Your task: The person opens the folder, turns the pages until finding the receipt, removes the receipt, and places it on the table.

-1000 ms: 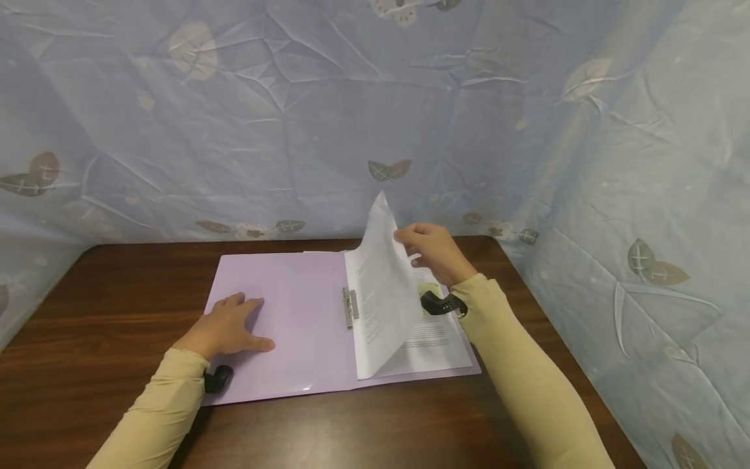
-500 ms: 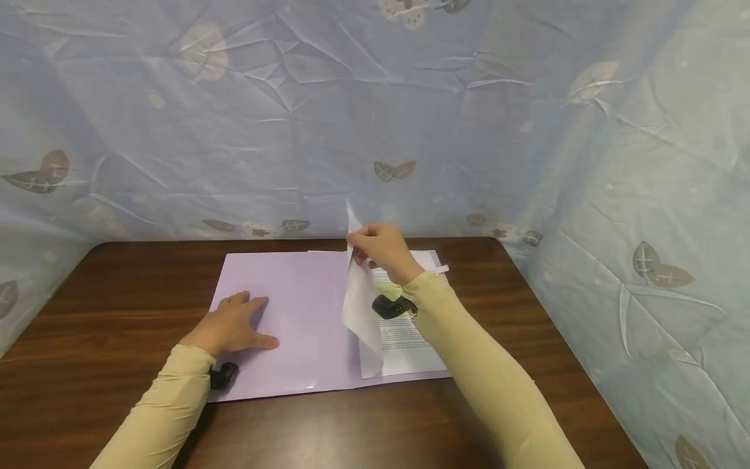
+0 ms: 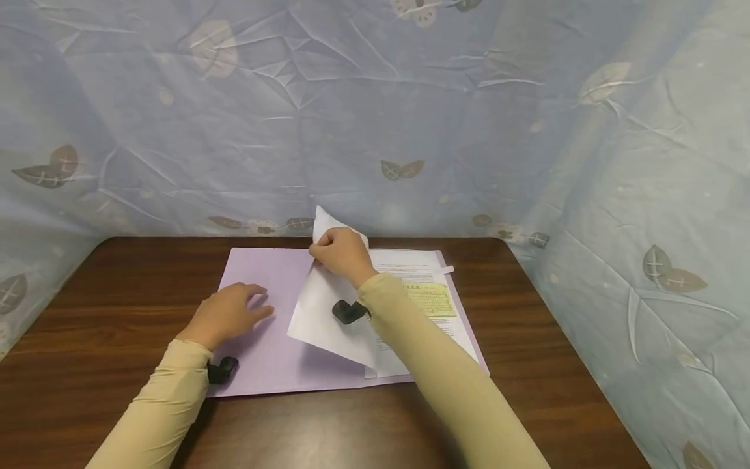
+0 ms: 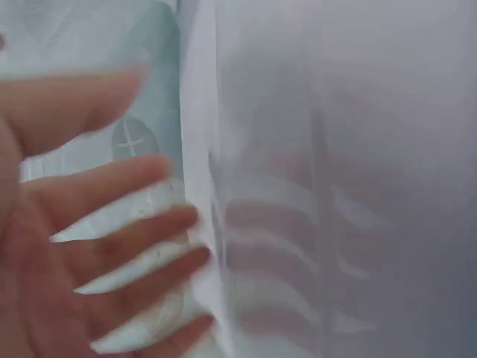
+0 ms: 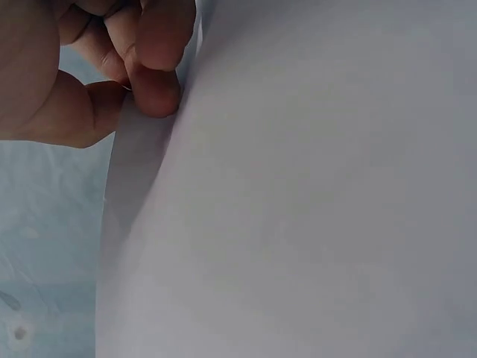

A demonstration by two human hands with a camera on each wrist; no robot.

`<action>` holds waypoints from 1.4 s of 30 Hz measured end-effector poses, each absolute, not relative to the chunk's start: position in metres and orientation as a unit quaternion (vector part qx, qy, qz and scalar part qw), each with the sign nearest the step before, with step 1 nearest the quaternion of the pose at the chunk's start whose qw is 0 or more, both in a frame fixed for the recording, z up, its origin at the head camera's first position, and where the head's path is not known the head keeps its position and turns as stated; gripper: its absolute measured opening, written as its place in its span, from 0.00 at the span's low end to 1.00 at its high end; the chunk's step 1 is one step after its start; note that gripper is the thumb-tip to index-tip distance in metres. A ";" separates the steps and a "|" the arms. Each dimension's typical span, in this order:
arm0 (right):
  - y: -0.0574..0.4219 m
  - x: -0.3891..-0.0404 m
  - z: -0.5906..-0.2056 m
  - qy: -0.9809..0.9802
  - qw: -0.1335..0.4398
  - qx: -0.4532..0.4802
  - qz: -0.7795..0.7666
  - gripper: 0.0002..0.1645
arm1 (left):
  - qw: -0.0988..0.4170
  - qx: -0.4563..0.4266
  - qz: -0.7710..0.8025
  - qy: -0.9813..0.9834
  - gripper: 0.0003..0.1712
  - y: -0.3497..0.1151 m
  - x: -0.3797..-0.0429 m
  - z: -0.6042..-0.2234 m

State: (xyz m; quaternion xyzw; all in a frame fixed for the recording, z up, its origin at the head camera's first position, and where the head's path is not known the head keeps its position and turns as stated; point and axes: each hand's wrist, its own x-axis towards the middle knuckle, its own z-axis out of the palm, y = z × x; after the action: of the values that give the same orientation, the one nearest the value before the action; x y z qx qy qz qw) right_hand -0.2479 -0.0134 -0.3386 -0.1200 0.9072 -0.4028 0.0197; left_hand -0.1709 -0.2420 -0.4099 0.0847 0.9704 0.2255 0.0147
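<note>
A lilac folder (image 3: 263, 371) lies spread open on the table. My right hand (image 3: 344, 254) pinches the outer edge of a white sheet (image 3: 313, 319) between thumb and fingers, and the sheet stands lifted and bent over toward the folder's left cover. In the right wrist view that sheet (image 5: 298, 209) fills most of the picture. My left hand (image 3: 228, 314) is over the left cover, fingers apart and holding nothing; the left wrist view shows the fingers mirrored in the glossy cover (image 4: 402, 186). The folder's metal clip is hidden behind the sheet.
Printed pages (image 3: 401, 259) lie in the folder's right side, with a yellow slip (image 3: 430, 301) on them and a white tab (image 3: 446, 269) sticking out at the right. A patterned cloth (image 3: 351, 130) hangs behind the brown wooden table (image 3: 527, 326).
My right hand has swung left with the sheet, carrying it across the fold and baring the yellow slip and pages beneath. My left hand has shifted slightly, its fingers drawing closer together.
</note>
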 end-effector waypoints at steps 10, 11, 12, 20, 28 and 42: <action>-0.049 -0.241 -0.355 0.926 0.015 -0.134 -0.352 0.13 | 0.024 0.070 0.456 0.887 0.24 -0.238 -0.172 -0.386; -0.051 -0.241 -0.357 0.927 0.016 -0.135 -0.349 0.13 | 0.035 0.069 0.465 0.882 0.24 -0.237 -0.172 -0.386; -0.053 -0.240 -0.359 0.929 0.016 -0.136 -0.345 0.13 | 0.043 0.066 0.469 0.879 0.23 -0.237 -0.171 -0.386; -0.062 -0.239 -0.373 0.940 0.011 -0.131 -0.315 0.13 | 0.077 0.082 0.440 0.891 0.18 -0.236 -0.172 -0.391; -0.058 -0.237 -0.375 0.939 -0.002 -0.151 -0.310 0.17 | 0.080 0.086 0.440 0.891 0.12 -0.233 -0.172 -0.393; 0.071 -0.261 -0.375 0.913 0.031 -0.149 -0.379 0.09 | 0.103 0.059 0.409 0.905 0.12 -0.234 -0.173 -0.400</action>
State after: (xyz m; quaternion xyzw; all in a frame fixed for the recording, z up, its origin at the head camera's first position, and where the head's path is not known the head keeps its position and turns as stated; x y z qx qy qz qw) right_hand -0.2607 0.0713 -0.3747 -0.1490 0.9128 -0.3789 0.0312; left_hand -0.1727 -0.2342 -0.3998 0.0586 0.9051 0.4085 0.1026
